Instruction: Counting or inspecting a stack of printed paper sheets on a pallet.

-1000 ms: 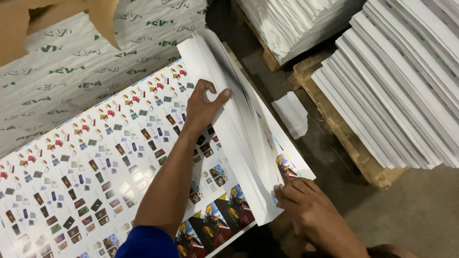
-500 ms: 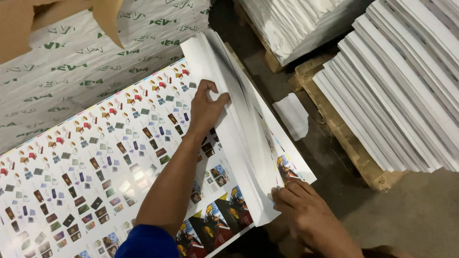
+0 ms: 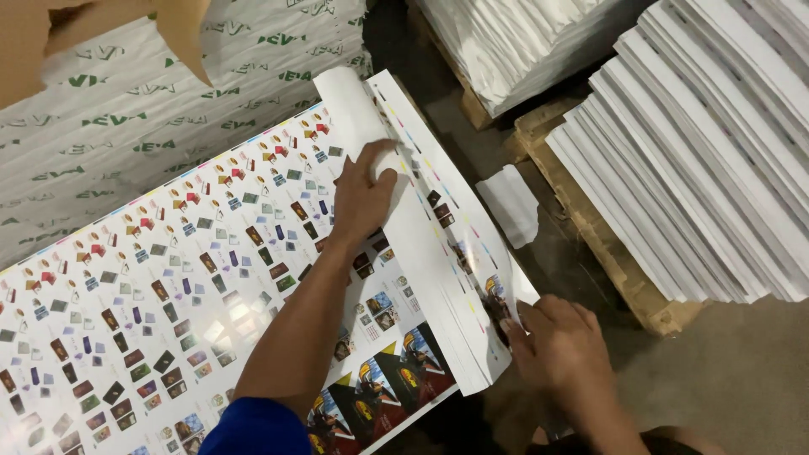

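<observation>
Bare floor (image 3: 742,379) beside pallet (image 3: 624,278), left hand (image 3: 364,195) flat on printed sheets (image 3: 168,286), right hand (image 3: 556,345) pinching their edge

Both hands are bare: no gloves, rings or watch show on either. The left hand (image 3: 364,195) leads back along a long, uncovered forearm to a bright blue sleeve (image 3: 257,428), short and plain, cut off by the frame at about 7 o'clock. The right hand (image 3: 563,347) ends at a bare wrist; at 5 o'clock a dark edge, possibly clothing, is too dim to tell.
</observation>
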